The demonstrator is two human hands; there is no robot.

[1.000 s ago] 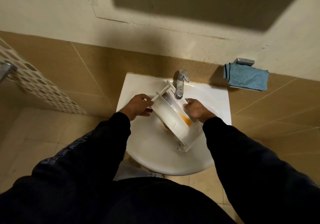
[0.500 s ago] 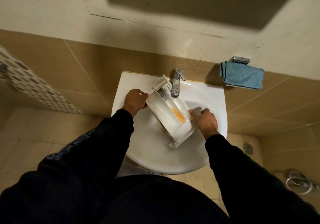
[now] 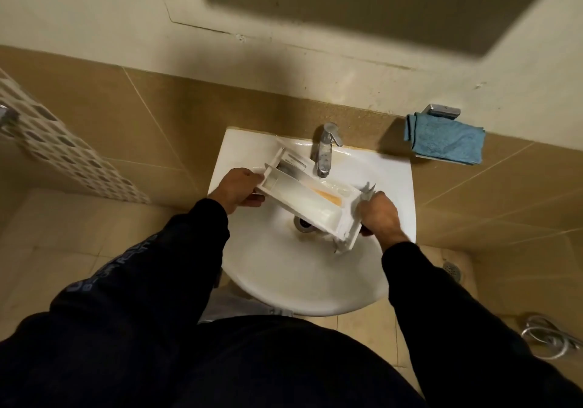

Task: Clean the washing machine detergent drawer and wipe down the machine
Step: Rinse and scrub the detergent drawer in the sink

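The white detergent drawer (image 3: 303, 199) lies tilted across the white sink (image 3: 284, 275), its open side up, under the chrome tap (image 3: 325, 152). An orange stain streaks one compartment. My left hand (image 3: 239, 191) grips the drawer's far left end at its front panel. My right hand (image 3: 380, 216) grips the lower right end, fingers curled round its edge. The drain (image 3: 303, 223) shows just below the drawer. I cannot tell whether water runs from the tap.
A folded blue cloth (image 3: 446, 139) sits on a small wall shelf to the right of the sink. A coiled metal hose (image 3: 545, 339) and a floor drain (image 3: 452, 270) lie on the tiled floor at right. A patterned tile strip (image 3: 63, 155) runs along the left wall.
The drawer has turned from steeply diagonal to lying more across the basin. My right hand has slid from the drawer's side down to its lower right end.
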